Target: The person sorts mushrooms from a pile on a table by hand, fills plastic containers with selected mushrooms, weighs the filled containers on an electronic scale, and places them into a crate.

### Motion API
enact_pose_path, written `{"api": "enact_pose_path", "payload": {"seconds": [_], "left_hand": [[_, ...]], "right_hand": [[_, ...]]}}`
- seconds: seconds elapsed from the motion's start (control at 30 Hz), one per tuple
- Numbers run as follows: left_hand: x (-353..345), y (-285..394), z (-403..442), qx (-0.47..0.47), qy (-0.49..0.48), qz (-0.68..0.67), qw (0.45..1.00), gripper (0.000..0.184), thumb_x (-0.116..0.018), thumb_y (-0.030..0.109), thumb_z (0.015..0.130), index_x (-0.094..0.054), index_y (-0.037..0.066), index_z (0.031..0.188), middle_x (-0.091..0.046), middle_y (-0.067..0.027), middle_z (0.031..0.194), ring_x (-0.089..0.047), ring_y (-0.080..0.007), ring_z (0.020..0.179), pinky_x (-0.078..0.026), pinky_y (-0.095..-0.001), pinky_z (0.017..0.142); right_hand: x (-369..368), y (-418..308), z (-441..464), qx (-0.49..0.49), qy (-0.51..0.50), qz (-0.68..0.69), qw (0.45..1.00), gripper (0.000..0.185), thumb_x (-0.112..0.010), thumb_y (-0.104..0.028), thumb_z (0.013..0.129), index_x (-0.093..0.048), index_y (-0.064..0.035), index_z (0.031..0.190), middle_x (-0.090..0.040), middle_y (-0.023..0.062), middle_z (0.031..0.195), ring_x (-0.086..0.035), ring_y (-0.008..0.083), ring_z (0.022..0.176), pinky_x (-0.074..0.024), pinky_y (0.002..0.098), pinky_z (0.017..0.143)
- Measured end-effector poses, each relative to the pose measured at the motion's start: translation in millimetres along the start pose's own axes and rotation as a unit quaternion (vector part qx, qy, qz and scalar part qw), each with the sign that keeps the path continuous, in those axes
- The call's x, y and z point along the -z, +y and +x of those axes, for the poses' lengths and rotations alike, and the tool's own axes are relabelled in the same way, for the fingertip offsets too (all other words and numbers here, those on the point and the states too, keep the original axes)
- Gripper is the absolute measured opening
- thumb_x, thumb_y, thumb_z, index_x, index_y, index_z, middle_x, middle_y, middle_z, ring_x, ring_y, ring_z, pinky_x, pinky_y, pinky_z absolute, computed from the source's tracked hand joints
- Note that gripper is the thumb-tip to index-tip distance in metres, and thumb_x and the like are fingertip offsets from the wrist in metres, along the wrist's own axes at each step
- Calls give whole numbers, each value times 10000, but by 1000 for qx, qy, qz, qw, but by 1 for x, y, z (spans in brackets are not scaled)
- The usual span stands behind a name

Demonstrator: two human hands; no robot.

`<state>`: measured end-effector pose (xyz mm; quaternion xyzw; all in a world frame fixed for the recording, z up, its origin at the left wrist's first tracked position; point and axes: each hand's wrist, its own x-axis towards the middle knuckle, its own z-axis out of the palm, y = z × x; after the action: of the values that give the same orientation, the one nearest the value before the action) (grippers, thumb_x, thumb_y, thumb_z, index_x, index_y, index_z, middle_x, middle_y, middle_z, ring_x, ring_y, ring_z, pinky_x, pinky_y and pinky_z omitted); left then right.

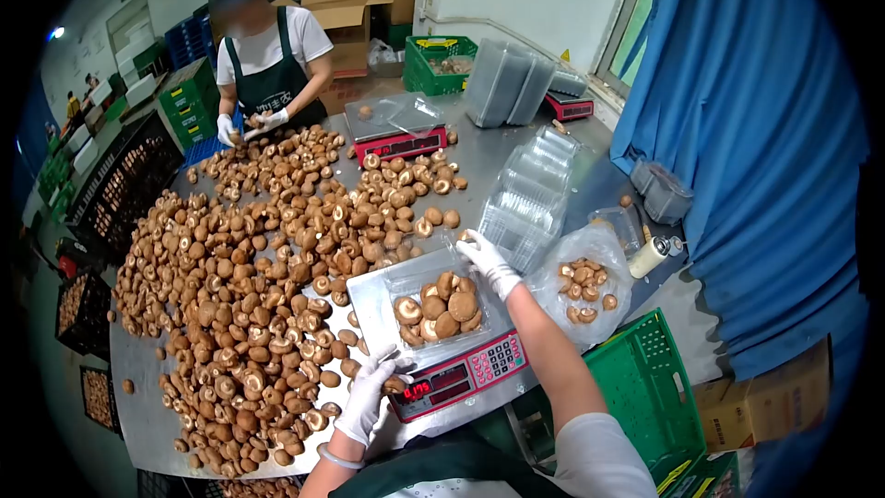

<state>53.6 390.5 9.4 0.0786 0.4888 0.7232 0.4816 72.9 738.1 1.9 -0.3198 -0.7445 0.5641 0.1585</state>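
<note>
L hand [365, 397] grips a mushroom [395, 385] nr the surface's [152, 410] near edge; R hand [489, 263], grip unclear, could tip the full tray [486, 314] on the scale [371, 310] if fingers snag it.

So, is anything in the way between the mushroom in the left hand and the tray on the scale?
Nothing visible stands between the mushroom in the left hand and the tray, only the near edge of the scale. The right hand is beyond the tray, out of that path.
</note>
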Motion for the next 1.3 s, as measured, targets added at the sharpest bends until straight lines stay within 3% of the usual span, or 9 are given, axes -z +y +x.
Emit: {"api": "enact_pose_path", "payload": {"seconds": [0.17, 0.23, 0.3, 0.37, 0.43, 0.57, 0.8, 1.03, 1.3], "left_hand": [[-10, 1, 7, -8, 16, -42, 999, 349, -533, 210, 954, -500, 12, 1238, -649, -171, 1044, -654, -227, 841, -531, -307, 750], [-22, 11, 4, -22, 33, -30, 999, 293, -494, 257, 984, -533, 36, 1171, -655, -143, 1024, -639, -177, 800, -517, -277, 709], [-20, 6, 8, -42, 39, -2, 998, 284, -480, 269, 990, -542, 41, 1146, -655, -114, 963, -623, -156, 775, -509, -272, 695], [-5, -10, 23, -13, 80, 20, 997, 236, -529, 243, 967, -547, 41, 1087, -638, -72, 873, -616, -150, 748, -505, -269, 669], [-1, -8, 32, -12, 86, 39, 995, 146, -559, 149, 925, -542, 43, 1023, -635, -92, 832, -615, -164, 679, -515, -280, 609], [9, 0, 43, -28, -58, -28, 998, 166, -512, 112, 915, -564, 30, 1049, -664, -147, 843, -635, -188, 673, -532, -272, 608], [-69, 13, 31, -44, -43, 147, 987, 143, -528, -7, 878, -462, 103, 941, -548, -29, 760, -525, -87, 596, -433, -187, 495], [-116, -21, 32, 34, -246, 238, 939, 457, -578, 55, 911, -423, 29, 1340, -641, -83, 1032, -606, -131, 775, -491, -232, 682], [-67, -12, 31, 159, -156, 284, 933, 403, -517, 247, 972, -474, 45, 1318, -604, -53, 1034, -501, -57, 690, -445, -159, 573]], "right_hand": [[24, -29, -67, 83, 9, 256, 963, 607, -610, -418, 882, -449, -74, 1356, -647, 101, 1062, -617, 184, 941, -476, 320, 834], [24, -21, -107, 173, 32, -61, 982, 559, -577, -473, 892, -525, -84, 1291, -643, 101, 1077, -612, 179, 936, -484, 337, 804], [23, -26, -145, 254, 113, -400, 873, 465, -573, -466, 899, -615, -68, 1135, -661, 80, 991, -628, 197, 872, -499, 351, 775], [29, -5, -148, -36, -83, -282, 955, 336, -582, -375, 919, -613, -54, 1013, -664, 40, 910, -644, 174, 782, -523, 293, 720], [22, 29, -145, -109, -153, 60, 980, 294, -559, -357, 940, -594, -66, 968, -654, 25, 821, -632, 132, 716, -517, 250, 657], [-1, 39, -146, -70, -138, 228, 961, 252, -484, -303, 976, -554, -82, 877, -606, 4, 753, -600, 97, 667, -486, 232, 585], [30, 41, -181, 27, 26, 259, 965, 188, -462, -210, 988, -555, -52, 949, -614, 44, 843, -617, 111, 768, -525, 240, 645], [206, 24, -325, 42, 441, 141, 885, 115, -523, -113, 946, -544, -9, 988, -540, 110, 1305, -592, 164, 1003, -570, 294, 735], [280, 209, -382, -161, 576, -274, 753, 160, -620, -185, 850, -542, -47, 825, -614, 180, 747, -606, 385, 733, -486, 421, 655]]}}
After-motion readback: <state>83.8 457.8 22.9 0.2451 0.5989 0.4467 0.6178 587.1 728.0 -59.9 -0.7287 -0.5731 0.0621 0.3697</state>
